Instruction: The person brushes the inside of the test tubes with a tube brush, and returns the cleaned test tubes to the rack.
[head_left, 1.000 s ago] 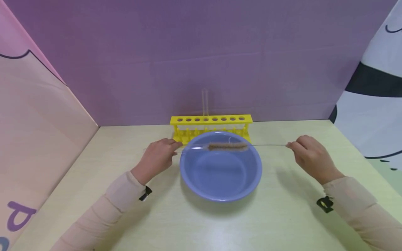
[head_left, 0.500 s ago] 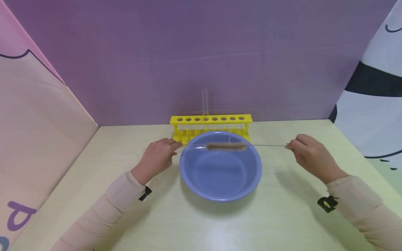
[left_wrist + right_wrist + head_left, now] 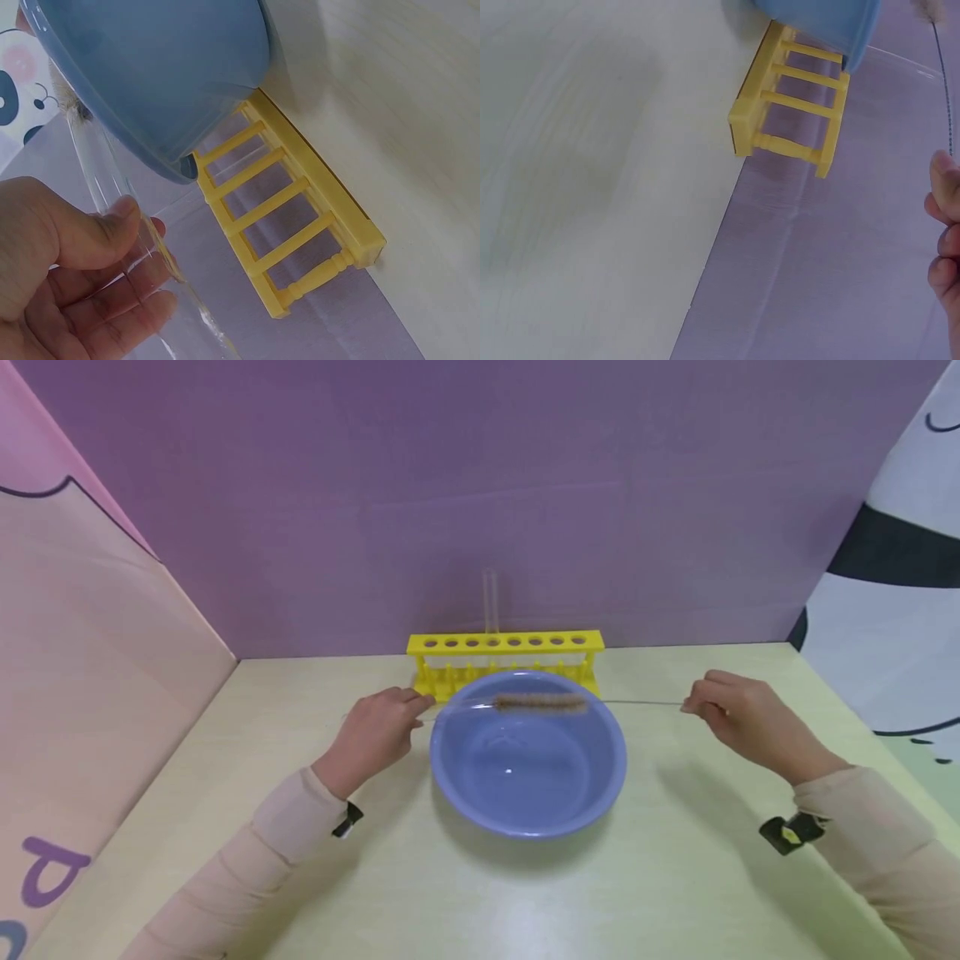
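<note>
Between thumb and fingers, my left hand (image 3: 378, 735) grips a clear test tube (image 3: 94, 157) lying nearly level, its mouth pointing right. My right hand (image 3: 750, 718) pinches the thin twisted wire handle (image 3: 943, 82) of a test tube brush (image 3: 542, 703). The brown bristles sit at the tube's mouth, over the back part of a blue basin (image 3: 528, 825). In the left wrist view the dark end of the bristles meets the tube opening. Bristles look slightly blurred in the head view.
Behind the basin stands a yellow test tube rack (image 3: 506, 643) with one upright clear tube (image 3: 490, 602) in it. A purple backdrop (image 3: 480, 485) rises at the table's back edge. Printed panels flank the pale wooden table (image 3: 315, 877).
The brush has shifted slightly left. My right wrist has turned a little, its sleeve moving right and up. A bright spot and ripple marks now show inside the basin. The left hand stays put.
</note>
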Demonstrator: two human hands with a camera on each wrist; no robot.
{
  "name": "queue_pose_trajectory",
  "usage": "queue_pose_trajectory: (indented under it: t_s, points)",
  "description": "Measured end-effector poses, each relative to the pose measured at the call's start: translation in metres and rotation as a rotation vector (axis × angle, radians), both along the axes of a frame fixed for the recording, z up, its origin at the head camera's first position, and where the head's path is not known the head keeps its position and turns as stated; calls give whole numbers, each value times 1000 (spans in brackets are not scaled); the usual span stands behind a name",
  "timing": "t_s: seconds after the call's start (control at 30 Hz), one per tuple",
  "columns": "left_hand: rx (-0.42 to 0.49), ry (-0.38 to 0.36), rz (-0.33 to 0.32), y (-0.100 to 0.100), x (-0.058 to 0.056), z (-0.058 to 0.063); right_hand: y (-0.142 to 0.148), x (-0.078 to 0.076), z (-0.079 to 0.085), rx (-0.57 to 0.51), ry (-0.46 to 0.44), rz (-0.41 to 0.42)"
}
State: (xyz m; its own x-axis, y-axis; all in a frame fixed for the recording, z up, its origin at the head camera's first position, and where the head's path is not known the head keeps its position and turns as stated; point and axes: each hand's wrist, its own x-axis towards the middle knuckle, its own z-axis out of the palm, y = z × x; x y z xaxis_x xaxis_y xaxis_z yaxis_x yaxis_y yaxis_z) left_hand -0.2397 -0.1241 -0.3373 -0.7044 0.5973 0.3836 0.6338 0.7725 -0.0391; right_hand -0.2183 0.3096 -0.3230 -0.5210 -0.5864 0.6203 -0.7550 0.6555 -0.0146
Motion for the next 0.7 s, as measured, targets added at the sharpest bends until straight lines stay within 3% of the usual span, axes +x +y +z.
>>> queue_pose_trajectory:
  t_s: [0.33,0.57,0.7]
  points:
    - [9,-1,-6,-2,1,0,4,-5,4,-24,-122,77]
    - [17,-2,-13,-1,1,1,5,-3,10,-16,-246,38]
    - [21,-10,-18,0,2,0,4,-1,15,-32,-375,-14]
